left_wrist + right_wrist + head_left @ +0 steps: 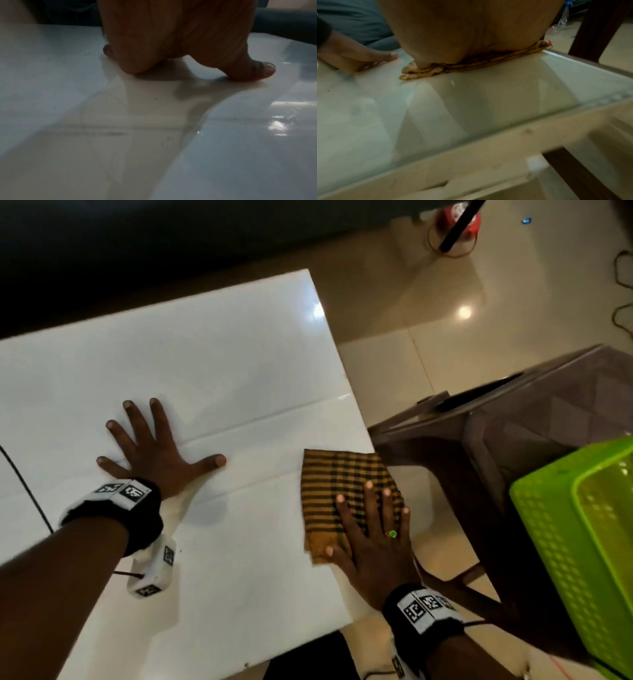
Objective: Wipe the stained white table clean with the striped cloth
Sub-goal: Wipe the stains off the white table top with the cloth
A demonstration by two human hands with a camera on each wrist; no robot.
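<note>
My right hand [371, 537] presses the striped cloth [342, 484] flat at the table's [222, 354] right edge; my left hand [154, 453] lies splayed, empty; most looks clean.

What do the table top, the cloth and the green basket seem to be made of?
Table: probably glossy laminate or glass, since it mirrors light and the left hand; which one I cannot tell.
Cloth: woven fabric, matte, folded in soft layers under the right hand.
Basket: likely moulded plastic, bright green, with a grid of small holes.

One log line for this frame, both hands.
left hand: flat on white table | right hand: pressing striped cloth at right edge
</note>
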